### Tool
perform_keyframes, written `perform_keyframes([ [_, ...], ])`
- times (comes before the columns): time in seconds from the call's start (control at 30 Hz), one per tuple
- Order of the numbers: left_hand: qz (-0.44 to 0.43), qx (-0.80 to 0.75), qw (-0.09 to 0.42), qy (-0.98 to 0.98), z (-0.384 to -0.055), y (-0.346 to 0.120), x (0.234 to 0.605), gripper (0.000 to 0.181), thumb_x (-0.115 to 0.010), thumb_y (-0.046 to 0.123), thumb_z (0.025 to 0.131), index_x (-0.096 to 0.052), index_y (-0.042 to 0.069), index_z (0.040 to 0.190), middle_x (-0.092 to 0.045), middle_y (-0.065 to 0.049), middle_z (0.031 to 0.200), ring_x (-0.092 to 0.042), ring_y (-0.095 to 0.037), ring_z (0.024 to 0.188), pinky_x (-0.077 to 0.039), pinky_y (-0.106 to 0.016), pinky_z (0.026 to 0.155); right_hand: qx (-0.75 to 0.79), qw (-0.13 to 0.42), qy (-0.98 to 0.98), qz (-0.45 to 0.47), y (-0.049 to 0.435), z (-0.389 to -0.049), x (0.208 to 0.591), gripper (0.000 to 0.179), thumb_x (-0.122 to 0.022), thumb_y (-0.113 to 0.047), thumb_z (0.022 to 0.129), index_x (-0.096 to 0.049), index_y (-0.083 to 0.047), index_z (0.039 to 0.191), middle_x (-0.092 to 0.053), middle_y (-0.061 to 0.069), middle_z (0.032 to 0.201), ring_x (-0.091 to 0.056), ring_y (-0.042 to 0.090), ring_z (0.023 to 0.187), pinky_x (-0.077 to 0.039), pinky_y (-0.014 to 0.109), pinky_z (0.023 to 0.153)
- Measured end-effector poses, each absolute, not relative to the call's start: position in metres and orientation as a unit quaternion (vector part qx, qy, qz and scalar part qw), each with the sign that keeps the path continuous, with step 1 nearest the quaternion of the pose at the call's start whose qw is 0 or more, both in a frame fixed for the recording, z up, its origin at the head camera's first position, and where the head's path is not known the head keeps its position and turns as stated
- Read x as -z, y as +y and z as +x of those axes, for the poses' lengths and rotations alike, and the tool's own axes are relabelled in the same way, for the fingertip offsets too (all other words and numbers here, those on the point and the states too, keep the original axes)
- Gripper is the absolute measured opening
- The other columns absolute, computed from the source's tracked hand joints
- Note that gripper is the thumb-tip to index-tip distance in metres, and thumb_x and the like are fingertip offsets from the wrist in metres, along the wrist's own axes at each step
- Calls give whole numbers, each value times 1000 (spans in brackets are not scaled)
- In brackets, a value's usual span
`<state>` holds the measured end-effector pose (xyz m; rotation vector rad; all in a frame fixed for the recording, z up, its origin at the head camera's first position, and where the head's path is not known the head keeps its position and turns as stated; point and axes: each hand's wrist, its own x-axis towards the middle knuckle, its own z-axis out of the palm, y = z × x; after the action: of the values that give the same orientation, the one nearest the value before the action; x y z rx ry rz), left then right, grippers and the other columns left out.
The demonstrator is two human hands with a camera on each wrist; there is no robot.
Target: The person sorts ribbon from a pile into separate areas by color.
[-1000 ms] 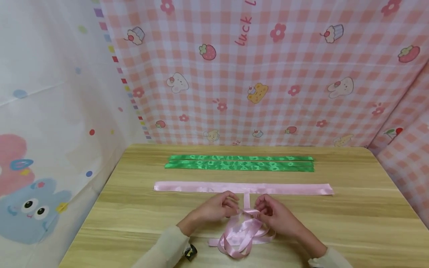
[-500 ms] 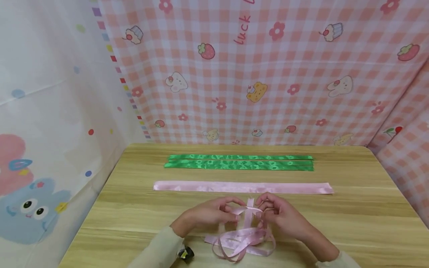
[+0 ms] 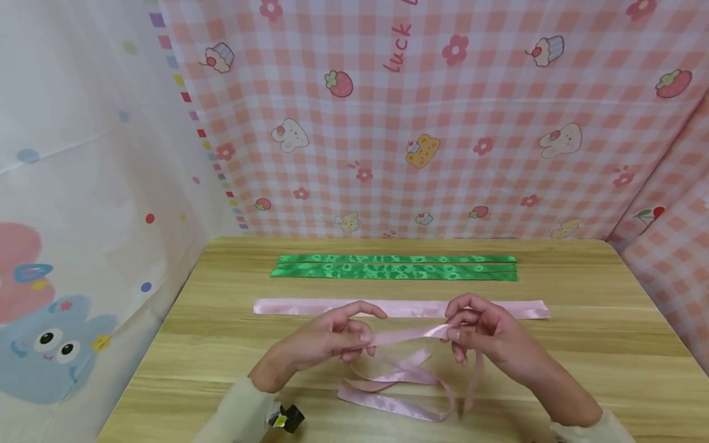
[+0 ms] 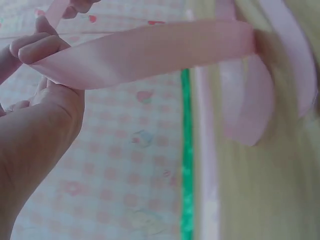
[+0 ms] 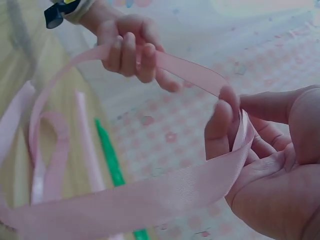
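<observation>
A pink satin ribbon (image 3: 407, 335) is stretched between both hands, raised over the front middle of the table. My left hand (image 3: 338, 335) pinches it between thumb and fingers; its index finger reaches out to the right. My right hand (image 3: 482, 329) pinches the ribbon farther along, and a tail hangs below it. In the right wrist view the ribbon (image 5: 200, 182) bends round the right fingers. Loose loops of the same pink ribbon (image 3: 388, 403) lie on the wood below the hands. Behind them, a flat pink ribbon strip (image 3: 310, 306) is partly covered by the fingers.
Several green ribbon strips (image 3: 393, 269) lie side by side toward the back of the wooden table (image 3: 210, 344). A pink checked cloth (image 3: 376, 117) hangs behind the table, and a white printed cloth (image 3: 83, 184) at the left. A small black device (image 3: 287, 418) sits at the left cuff.
Both hands have risen and moved apart, drawing out a length of pink ribbon between them. The pile of loops below has loosened and spread. The green strips have stayed put.
</observation>
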<state>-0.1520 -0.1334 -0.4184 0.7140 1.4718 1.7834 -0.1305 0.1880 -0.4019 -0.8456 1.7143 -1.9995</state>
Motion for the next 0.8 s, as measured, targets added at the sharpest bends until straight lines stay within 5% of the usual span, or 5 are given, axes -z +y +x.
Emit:
perform_keyframes([
  [0.2, 307, -679, 317, 586, -150, -146, 399, 40, -53, 9, 102, -41, 0, 138, -68, 2, 91, -45, -7, 59, -38, -19, 57, 708, 152, 596, -348, 199, -132, 386, 22, -42, 17, 97, -46, 3, 113, -63, -2, 90, -39, 31, 57, -41, 37, 50],
  [0.5, 336, -673, 265, 603, -150, -182, 379, 34, -49, 2, 102, -44, 3, 135, -66, 4, 86, -46, -6, 56, -40, -20, 56, 704, 131, 589, -375, 216, -134, 377, 29, -38, 21, 96, -48, 2, 115, -60, 6, 87, -41, 29, 56, -41, 39, 51],
  [0.8, 301, -656, 249, 646, -151, -209, 377, 35, -52, 1, 100, -42, -5, 132, -70, 0, 94, -31, -15, 53, -27, -26, 50, 691, 145, 605, -368, 223, -137, 377, 25, -38, 20, 96, -47, 4, 113, -61, 6, 85, -41, 31, 59, -42, 40, 52],
])
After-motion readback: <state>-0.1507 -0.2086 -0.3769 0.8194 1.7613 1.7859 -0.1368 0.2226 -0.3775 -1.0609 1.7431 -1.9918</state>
